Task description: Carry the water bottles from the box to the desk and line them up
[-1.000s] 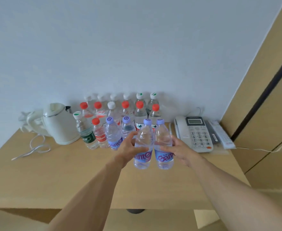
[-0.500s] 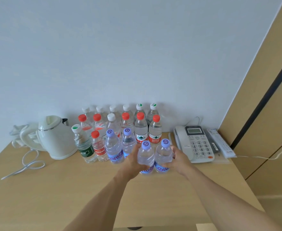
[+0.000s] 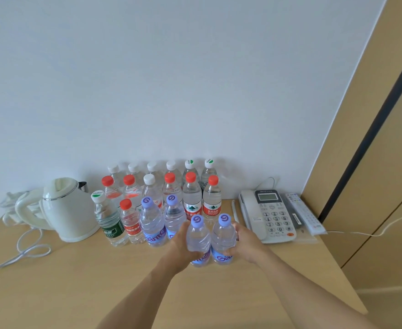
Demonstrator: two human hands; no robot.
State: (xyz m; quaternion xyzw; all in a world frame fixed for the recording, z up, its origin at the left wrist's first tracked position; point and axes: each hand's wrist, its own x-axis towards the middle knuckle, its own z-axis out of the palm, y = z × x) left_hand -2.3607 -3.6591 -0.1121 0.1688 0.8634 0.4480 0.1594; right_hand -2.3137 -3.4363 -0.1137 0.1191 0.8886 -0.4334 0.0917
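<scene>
Two purple-capped water bottles stand upright side by side on the wooden desk. My left hand grips the left bottle. My right hand grips the right bottle. Both bottles sit just in front of the right end of the bottle group. Behind them stand two more purple-capped bottles, then rows of several red-capped bottles and white-capped bottles against the wall. The box is out of view.
A cream electric kettle stands at the left with its white cord trailing over the desk. A white desk phone and a remote control lie at the right. The desk's right edge runs close by a wooden wall panel.
Both hands carried the two purple-capped bottles forward and down from above the desk. The bottles now stand on the desk right in front of the group.
</scene>
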